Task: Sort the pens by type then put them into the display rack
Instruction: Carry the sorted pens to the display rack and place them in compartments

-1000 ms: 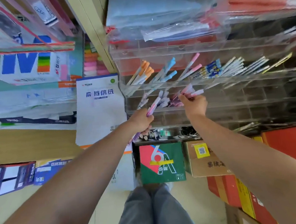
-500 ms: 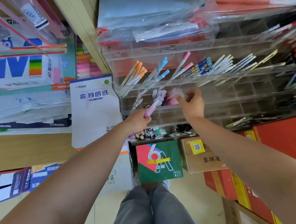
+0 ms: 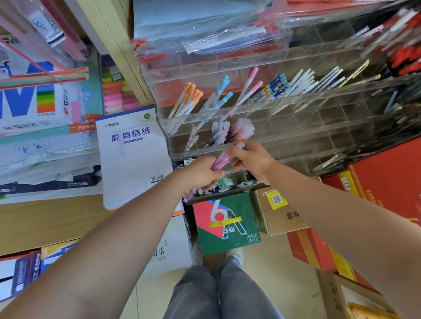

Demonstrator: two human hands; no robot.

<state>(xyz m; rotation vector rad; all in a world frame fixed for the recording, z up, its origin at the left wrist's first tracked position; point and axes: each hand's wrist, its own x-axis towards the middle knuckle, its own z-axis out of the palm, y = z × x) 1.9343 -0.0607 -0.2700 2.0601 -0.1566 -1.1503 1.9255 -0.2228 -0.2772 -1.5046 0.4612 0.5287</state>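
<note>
Pink pens (image 3: 220, 161) bunched between left hand (image 3: 200, 173) and right hand (image 3: 250, 160).

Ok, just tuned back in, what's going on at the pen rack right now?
A person stands at the clear acrylic display rack. Their left hand grips a bundle of pink and purple pens in front of it, and the right hand pinches the upper end of one pink pen in that bundle. The top row holds orange-capped pens, blue-capped pens and pink-capped pens in separate compartments.
</note>
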